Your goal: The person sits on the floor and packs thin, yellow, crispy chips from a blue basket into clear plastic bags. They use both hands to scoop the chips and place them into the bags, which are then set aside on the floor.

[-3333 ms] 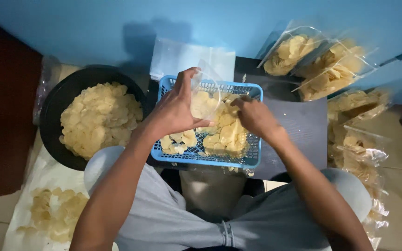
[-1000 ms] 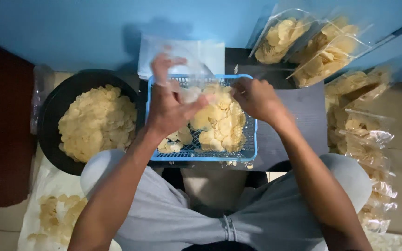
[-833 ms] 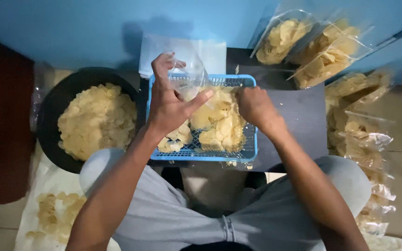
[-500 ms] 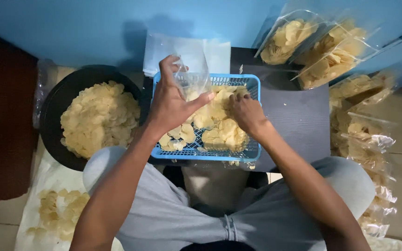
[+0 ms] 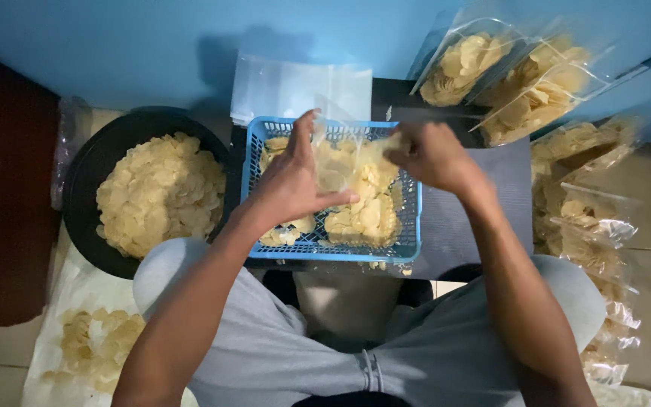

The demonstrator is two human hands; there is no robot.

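One clear plastic bag is held open above one blue mesh plastic basket of pale round crackers, gripped by the left hand, pinched by the right hand; one round black bowl touches the basket's left edge.

Under the left hand sits a bright blue lattice basket of pale yellow chips, a black bowl lies left of it, and clear bags lean beyond the right hand against a blue wall.
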